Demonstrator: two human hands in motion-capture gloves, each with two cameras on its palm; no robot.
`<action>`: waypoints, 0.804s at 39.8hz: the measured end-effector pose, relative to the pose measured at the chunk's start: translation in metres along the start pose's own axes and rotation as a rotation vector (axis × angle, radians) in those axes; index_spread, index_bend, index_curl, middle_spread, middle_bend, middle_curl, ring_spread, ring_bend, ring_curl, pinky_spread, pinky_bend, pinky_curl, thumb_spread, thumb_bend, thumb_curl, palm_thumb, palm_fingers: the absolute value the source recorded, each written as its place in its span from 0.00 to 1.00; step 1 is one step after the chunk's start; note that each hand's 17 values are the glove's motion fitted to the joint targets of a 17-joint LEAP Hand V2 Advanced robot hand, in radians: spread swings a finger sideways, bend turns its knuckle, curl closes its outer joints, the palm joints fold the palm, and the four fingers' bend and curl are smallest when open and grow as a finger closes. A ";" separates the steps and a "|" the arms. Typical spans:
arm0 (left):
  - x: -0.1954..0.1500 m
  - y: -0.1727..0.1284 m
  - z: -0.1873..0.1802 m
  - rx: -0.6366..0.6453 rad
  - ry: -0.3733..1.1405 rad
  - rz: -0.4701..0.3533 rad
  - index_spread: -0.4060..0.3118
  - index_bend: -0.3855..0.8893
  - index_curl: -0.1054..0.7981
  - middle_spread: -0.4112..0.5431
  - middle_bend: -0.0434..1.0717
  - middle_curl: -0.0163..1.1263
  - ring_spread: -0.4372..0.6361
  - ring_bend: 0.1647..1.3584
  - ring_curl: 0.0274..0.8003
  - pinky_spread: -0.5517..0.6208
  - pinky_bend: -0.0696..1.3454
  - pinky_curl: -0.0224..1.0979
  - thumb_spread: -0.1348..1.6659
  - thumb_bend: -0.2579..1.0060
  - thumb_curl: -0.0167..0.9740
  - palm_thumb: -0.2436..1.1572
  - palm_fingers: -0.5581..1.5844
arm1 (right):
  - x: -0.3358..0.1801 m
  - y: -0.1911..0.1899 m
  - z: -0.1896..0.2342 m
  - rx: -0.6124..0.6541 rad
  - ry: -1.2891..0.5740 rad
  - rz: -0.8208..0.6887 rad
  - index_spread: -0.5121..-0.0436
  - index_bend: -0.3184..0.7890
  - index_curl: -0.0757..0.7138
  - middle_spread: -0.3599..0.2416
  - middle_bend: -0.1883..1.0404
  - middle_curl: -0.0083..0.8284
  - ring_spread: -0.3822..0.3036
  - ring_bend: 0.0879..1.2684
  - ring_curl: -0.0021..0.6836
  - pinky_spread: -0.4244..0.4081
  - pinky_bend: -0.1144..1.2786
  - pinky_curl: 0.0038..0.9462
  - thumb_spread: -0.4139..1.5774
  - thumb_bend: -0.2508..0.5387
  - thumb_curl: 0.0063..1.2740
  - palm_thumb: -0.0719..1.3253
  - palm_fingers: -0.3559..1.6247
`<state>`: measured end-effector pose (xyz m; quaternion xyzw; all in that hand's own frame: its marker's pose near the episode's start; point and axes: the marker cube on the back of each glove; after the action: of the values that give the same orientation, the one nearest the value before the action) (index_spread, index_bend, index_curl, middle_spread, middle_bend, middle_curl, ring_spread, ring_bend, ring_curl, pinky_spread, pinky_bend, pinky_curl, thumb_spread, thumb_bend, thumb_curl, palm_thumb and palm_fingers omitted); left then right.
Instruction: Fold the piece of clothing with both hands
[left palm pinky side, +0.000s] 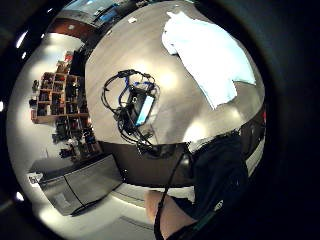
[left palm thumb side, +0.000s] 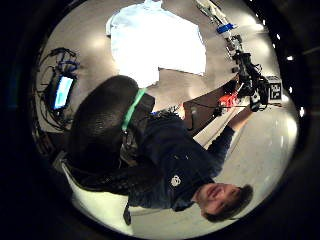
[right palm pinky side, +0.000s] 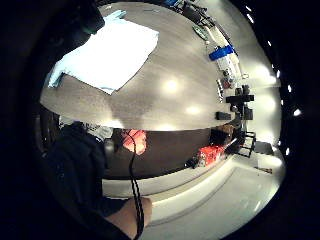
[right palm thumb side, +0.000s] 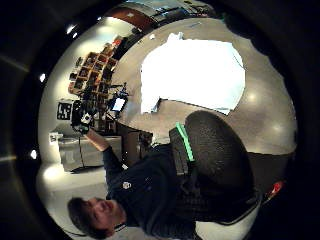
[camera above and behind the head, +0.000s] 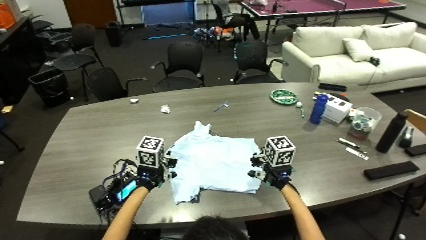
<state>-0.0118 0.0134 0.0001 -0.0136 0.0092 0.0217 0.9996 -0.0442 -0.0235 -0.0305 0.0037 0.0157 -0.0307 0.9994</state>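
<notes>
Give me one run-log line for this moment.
garment: flat on table | left hand: beside it | right hand: beside it | fold: not begun

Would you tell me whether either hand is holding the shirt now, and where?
Nothing is held: both hands hover beside the shirt.

The person wears 2 black gloves, left hand (camera above and behind the head: 150, 177) and right hand (camera above and behind the head: 275, 176), with forearms bare below them. A dark short-sleeved shirt (left palm thumb side: 172, 157) carries 1 small pale chest emblem (its design too small to read).
</notes>
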 end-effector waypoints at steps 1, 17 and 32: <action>0.001 -0.002 0.001 -0.003 -0.002 0.004 0.51 0.42 0.38 0.66 0.19 0.21 0.77 0.40 0.27 0.76 0.33 0.26 0.74 0.20 0.23 0.33 0.30 | 0.000 -0.003 0.000 -0.007 0.005 0.004 0.36 0.41 0.36 0.56 0.33 0.35 0.56 0.33 0.40 0.63 0.42 0.31 0.86 0.49 0.17 0.34 0.40; 0.050 -0.065 0.082 -0.279 -0.008 0.070 0.52 0.40 0.39 0.71 0.21 0.24 0.80 0.41 0.28 0.78 0.35 0.29 0.67 0.19 0.29 0.37 0.26 | 0.005 -0.067 0.035 -0.122 -0.028 0.039 0.44 0.39 0.37 0.55 0.31 0.41 0.49 0.35 0.47 0.58 0.43 0.34 0.82 0.41 0.22 0.40 0.42; 0.059 -0.104 0.164 -0.472 -0.052 0.064 0.53 0.39 0.37 0.73 0.21 0.26 0.81 0.43 0.29 0.80 0.37 0.31 0.63 0.20 0.33 0.44 0.24 | 0.018 -0.074 0.072 -0.199 -0.045 0.057 0.48 0.40 0.39 0.54 0.31 0.44 0.46 0.34 0.49 0.58 0.41 0.35 0.82 0.33 0.25 0.43 0.43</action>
<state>0.0550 -0.0835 0.1656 -0.2461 -0.0213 0.0554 0.9674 -0.0285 -0.0990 0.0405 -0.0955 -0.0037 -0.0006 0.9954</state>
